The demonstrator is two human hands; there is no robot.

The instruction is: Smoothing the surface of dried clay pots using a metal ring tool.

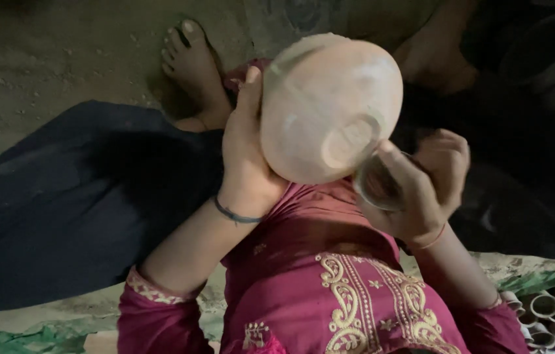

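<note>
Above your lap, your left hand [246, 157] gripped the clay pot [330, 108] while your right hand [421, 190] clasped a small round tool [377, 185] against its base, the smoothing apparently unfinished.

One camera only, worn on the person's head and tipped steeply down over the lap, so there is no second view to share anything with. It sits close: the round clay pot [330, 108] fills the centre, with the left hand [244, 154] at its 9 o'clock and the right hand [421, 190] at about 4 o'clock. The embroidered magenta tunic [349, 288] runs off the frame at 6 o'clock, nearest the lens. Farthest away, at 11 o'clock, a bare foot [192, 65] rests on the dirt floor [61, 59]. Small clay cups [553, 314] edge in at 4 o'clock.
</note>
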